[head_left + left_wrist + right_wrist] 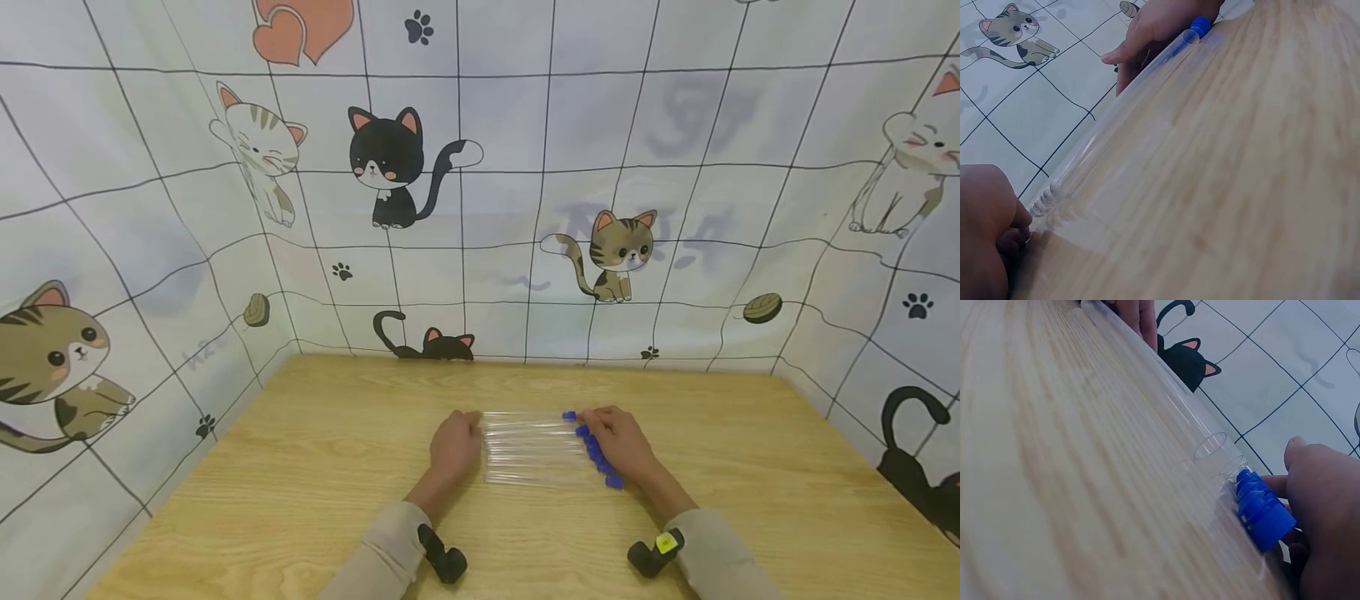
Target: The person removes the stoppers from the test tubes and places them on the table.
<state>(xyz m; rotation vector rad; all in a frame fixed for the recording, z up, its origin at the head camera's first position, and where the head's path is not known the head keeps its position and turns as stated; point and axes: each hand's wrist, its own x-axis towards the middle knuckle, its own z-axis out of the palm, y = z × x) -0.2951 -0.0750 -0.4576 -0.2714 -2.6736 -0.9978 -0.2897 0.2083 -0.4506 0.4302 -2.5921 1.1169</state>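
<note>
Several clear plastic tubes [532, 450] with blue caps [596, 454] lie side by side on the wooden table. Their capped ends point right, and the far cap sits further left than the others. My left hand [456, 446] is at the rounded ends, its fingers bent near the far corner; the left wrist view hides whether they pinch a tube. My right hand [621, 442] is at the blue caps [1263, 512], its fingers touching them from behind. The right thumb [1295, 450] stands up apart from the caps.
The light wooden table [300, 517] reaches to a white cloth backdrop [502, 208] printed with cats and grid lines, at the back and both sides. A black wrist camera [444, 557] is strapped on the left wrist, another camera [651, 557] on the right.
</note>
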